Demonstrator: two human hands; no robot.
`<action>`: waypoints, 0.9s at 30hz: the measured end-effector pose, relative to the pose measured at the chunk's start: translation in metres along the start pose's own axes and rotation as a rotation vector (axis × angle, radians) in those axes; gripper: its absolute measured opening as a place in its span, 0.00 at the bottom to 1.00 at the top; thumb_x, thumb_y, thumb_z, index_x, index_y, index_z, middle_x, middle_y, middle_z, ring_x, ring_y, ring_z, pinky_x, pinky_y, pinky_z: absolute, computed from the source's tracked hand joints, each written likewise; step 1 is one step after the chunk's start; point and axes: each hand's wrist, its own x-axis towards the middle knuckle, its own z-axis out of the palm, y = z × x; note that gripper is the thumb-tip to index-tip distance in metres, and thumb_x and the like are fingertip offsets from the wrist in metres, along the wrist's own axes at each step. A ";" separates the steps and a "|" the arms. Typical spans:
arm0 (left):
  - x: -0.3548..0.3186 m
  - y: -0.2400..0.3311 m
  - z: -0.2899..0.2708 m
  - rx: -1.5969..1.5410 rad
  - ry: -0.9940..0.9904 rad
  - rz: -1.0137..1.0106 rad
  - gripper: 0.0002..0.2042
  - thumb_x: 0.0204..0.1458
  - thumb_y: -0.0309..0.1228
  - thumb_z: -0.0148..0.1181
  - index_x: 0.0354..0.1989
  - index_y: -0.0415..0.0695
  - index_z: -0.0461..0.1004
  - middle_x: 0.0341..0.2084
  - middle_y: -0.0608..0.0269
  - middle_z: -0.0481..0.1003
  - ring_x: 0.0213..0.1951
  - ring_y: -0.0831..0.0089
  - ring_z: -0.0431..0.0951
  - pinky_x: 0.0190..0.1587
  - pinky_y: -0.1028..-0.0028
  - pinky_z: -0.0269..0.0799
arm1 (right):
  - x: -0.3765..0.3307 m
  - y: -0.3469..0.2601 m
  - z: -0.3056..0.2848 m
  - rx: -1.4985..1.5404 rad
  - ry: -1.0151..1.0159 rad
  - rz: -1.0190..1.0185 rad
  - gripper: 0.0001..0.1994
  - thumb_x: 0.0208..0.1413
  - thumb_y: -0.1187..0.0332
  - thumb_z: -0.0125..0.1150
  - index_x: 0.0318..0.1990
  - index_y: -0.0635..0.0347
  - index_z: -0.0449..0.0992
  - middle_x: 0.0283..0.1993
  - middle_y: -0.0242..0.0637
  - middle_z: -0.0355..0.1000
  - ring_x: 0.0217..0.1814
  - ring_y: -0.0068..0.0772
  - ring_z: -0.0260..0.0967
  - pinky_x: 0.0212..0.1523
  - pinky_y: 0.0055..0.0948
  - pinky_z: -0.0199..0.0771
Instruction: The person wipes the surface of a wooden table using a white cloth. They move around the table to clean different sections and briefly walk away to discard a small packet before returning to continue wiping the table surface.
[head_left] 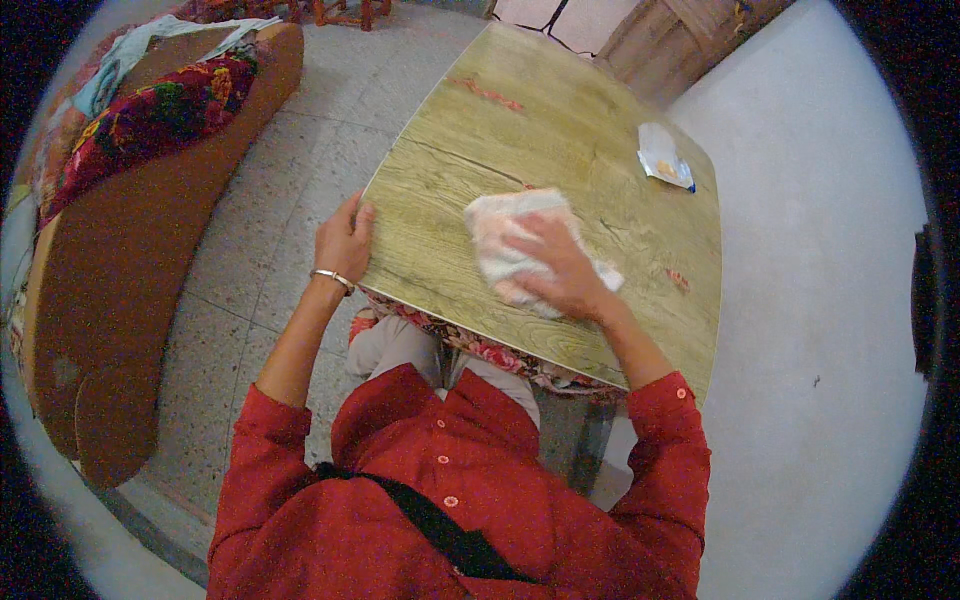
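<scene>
A white and pale peach cloth [497, 215] lies crumpled on a wood-patterned table [440, 170]. Spread flat on top of it, my right hand [555, 265] presses down, slightly blurred, its fingers stretched out. My left hand [345, 238], with a bracelet at the wrist, grips the table's left edge near the front corner; some of its fingers are hidden. Reddish marks [487, 94] show on the far part of the tabletop, and a smaller reddish mark [678, 279] is right of the cloth.
A white and blue open packet [665, 158] lies near the table's far right side. The white wall [810, 250] runs along the right. Floral fabric [490, 352] hangs below the front edge. At left stands a brown sofa [120, 270] with colourful cloths on it.
</scene>
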 end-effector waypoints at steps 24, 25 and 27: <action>-0.001 -0.012 0.002 -0.037 0.062 0.101 0.18 0.56 0.39 0.47 0.49 0.42 0.70 0.36 0.44 0.75 0.38 0.55 0.77 0.40 0.65 0.70 | -0.069 -0.008 -0.001 -0.057 0.081 0.160 0.26 0.49 0.57 0.57 0.58 0.46 0.66 0.64 0.44 0.55 0.68 0.48 0.46 0.67 0.44 0.40; -0.001 -0.009 0.003 -0.008 0.052 0.097 0.18 0.56 0.39 0.47 0.49 0.42 0.70 0.36 0.45 0.75 0.39 0.55 0.77 0.40 0.65 0.70 | -0.076 0.008 -0.005 -0.039 0.121 0.191 0.26 0.49 0.56 0.57 0.58 0.45 0.66 0.63 0.46 0.56 0.66 0.51 0.48 0.65 0.46 0.43; -0.003 0.000 -0.001 0.056 0.041 0.086 0.18 0.56 0.39 0.47 0.49 0.42 0.70 0.36 0.45 0.75 0.39 0.55 0.77 0.41 0.65 0.70 | -0.076 0.050 -0.010 -0.046 0.223 0.263 0.26 0.49 0.54 0.57 0.57 0.46 0.66 0.62 0.48 0.57 0.64 0.52 0.50 0.63 0.48 0.45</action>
